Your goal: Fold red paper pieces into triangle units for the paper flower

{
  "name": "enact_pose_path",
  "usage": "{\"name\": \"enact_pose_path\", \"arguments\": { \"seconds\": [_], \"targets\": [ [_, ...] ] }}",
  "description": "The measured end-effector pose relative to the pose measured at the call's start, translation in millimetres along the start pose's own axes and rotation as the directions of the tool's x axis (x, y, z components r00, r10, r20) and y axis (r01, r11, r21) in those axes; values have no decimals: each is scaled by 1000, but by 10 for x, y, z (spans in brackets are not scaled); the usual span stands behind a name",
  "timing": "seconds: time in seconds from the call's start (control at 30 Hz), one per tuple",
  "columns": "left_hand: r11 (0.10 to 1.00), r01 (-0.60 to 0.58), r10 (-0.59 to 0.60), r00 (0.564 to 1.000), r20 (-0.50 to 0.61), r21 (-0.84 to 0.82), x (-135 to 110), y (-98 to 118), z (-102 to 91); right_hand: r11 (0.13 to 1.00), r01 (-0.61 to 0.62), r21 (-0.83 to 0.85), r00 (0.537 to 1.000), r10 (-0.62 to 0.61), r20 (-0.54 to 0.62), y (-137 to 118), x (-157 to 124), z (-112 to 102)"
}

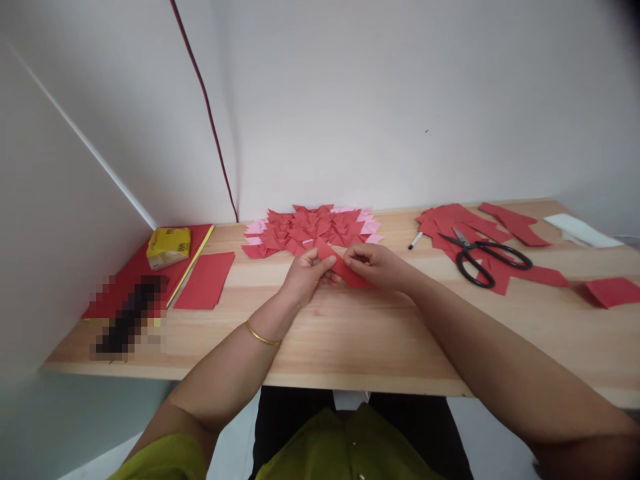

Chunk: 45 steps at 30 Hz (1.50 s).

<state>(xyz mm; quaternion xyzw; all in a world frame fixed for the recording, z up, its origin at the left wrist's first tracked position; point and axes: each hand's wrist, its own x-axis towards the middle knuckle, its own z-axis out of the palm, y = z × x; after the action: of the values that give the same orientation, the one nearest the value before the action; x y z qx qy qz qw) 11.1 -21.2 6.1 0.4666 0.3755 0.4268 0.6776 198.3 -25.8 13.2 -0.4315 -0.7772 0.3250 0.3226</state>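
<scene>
A folded piece of red paper [349,272] is held between both hands above the middle of the table. My left hand [307,273] pinches its left side with thumb and fingers. On its right, my right hand [371,261] grips the upper edge between thumb and forefinger. Just beyond the hands lies a spread of folded red paper pieces [305,227], with pink folded pieces [370,223] along its sides. Part of the red paper is hidden behind the fingers.
Black-handled scissors [470,248] lie open on red paper scraps [453,220] at right, beside a marker [415,241]. A red paper stack [205,280] and a yellow packet [169,247] are at left. White strips [583,230] lie far right. A wall stands behind the wooden table [320,347].
</scene>
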Motion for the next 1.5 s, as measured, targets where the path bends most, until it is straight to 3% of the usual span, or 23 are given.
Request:
{"name": "enact_pose_path", "arguments": {
  "seconds": [0.2, 0.37, 0.5, 1.03, 1.5],
  "targets": [
    [989, -91, 91, 996, 7, 119, 17, -19, -13, 986, -45, 158, 997, 54, -55, -39, 1, 23],
    [980, -95, 91, 995, 33, 175, 3, -15, -7, 992, -62, 114, 993, 72, -90, -47, 2, 48],
    [967, -115, 103, 993, 62, 227, -18, -10, 5, 983, -86, 160, 994, 96, -54, -50, -2, 64],
    [948, -147, 168, 985, -50, 283, -69, 20, 64, 987, -86, 136, 995, 91, -30, -32, 11, 67],
    [950, -163, 178, 984, -32, 268, -27, -5, 40, 995, -62, 78, 998, 62, -4, 10, 16, 52]
  ]
}}
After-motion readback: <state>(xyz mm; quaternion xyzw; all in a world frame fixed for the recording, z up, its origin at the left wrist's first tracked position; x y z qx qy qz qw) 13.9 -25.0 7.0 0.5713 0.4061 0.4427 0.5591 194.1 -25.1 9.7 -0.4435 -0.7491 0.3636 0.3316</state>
